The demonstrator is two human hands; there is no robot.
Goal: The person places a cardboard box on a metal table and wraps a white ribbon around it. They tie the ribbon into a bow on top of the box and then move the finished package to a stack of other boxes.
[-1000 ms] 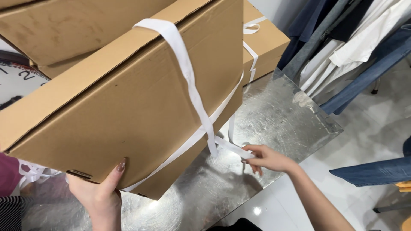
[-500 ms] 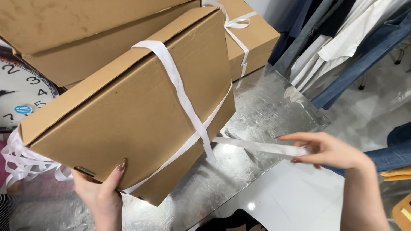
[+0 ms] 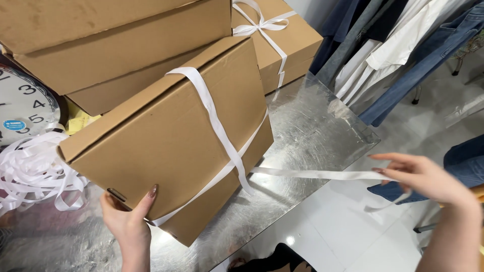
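A flat brown cardboard box (image 3: pixel 166 146) stands tilted on a shiny metal table (image 3: pixel 302 131), wrapped crosswise with white ribbon (image 3: pixel 217 121). My left hand (image 3: pixel 128 221) grips the box's lower near corner, thumb on its face. My right hand (image 3: pixel 423 176) is out past the table's edge, pinching the free end of the ribbon, which runs taut from the crossing point on the box to my fingers.
Two larger cardboard boxes (image 3: pixel 101 45) are stacked behind, and a ribbon-tied box (image 3: pixel 287 35) sits at the back. A heap of loose white ribbon (image 3: pixel 30 171) and a round clock face (image 3: pixel 22 108) lie left. Clothes (image 3: pixel 393 55) hang at right above a white floor.
The box has dropped lower onto the table. My right hand has pulled the ribbon end out to the right, away from the box, drawing it taut.
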